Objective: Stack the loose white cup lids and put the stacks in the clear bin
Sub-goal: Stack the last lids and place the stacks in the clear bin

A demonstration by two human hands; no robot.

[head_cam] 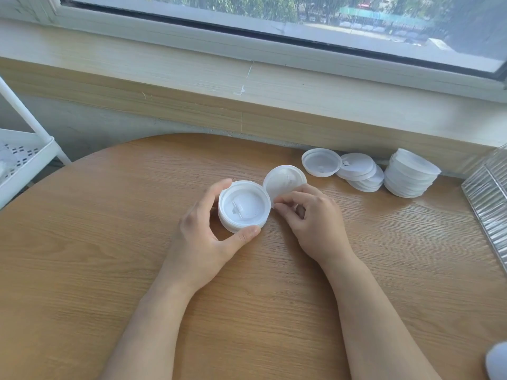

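My left hand grips a short stack of lids, thumb on its near edge and fingers curled round the far side; the stack rests on the table, open side up. My right hand pinches a single lid by its lower edge between thumb and fingertips; that lid stands tilted, just beside the stack and touching or nearly touching its rim. Further right, along the table's far edge, lie one loose lid, open side up, a slumped pile leaning against it, and a taller leaning pile just beside that. The ribbed clear bin sits at the right edge, only partly in view. A white rack stands left.
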